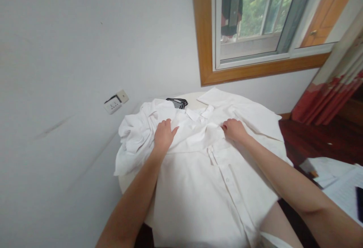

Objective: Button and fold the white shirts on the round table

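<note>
A white button-up shirt [193, 187] lies spread on a round table, its button placket facing up and its lower end hanging over the near edge. My left hand [164, 136] rests on the left part of the shirt, thumb spread away from the fingers. On the right, my right hand [235, 130] is closed on a fold of the same shirt, fingertips pinched into the cloth. Loose folds run between both hands, near the collar [200, 114]. A short sleeve [218, 96] stretches toward the far right side.
Crumpled white cloth [136, 130] bunches at the table's left. A black striped item [178, 103] lies at the far edge of the table [191, 97]. Behind are a wall socket [113, 105] and a window [255, 17]. Papers [340, 180] and a curtain [320, 92] are at right.
</note>
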Demonstrator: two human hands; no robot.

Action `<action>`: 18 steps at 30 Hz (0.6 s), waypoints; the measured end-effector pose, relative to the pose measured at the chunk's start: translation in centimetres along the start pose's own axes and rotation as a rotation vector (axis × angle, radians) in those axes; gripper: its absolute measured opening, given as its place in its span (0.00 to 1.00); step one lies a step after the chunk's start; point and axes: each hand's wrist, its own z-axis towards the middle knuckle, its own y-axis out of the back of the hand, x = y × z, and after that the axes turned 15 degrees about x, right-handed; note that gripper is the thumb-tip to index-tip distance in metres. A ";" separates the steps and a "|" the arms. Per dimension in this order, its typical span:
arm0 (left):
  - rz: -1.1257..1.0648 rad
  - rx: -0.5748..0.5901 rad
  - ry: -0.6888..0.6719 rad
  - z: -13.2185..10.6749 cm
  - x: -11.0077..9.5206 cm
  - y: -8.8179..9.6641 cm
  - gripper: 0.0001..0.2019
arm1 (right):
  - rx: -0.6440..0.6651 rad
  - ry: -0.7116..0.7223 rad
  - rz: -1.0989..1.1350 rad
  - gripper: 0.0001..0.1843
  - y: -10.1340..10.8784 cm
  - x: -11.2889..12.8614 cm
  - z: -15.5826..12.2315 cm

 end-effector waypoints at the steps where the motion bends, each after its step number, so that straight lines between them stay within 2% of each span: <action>1: 0.013 0.010 0.005 0.3 -0.1 -0.2 0.20 | -0.002 0.002 0.000 0.20 0.1 0.0 0.0; 5: 0.030 0.081 -0.003 2.0 -0.3 0.2 0.14 | -0.013 0.002 0.003 0.20 0.1 0.0 -0.1; 9: -0.020 0.085 0.137 4.5 0.5 2.2 0.21 | -0.041 0.016 0.011 0.19 -0.1 -0.1 0.0; 12: 0.027 0.112 0.221 6.0 1.4 3.3 0.24 | -0.055 0.031 0.010 0.19 -0.2 -0.1 0.0; 18: 0.159 0.212 0.168 6.8 2.5 3.1 0.21 | -0.067 0.044 0.022 0.18 -0.5 -0.2 0.2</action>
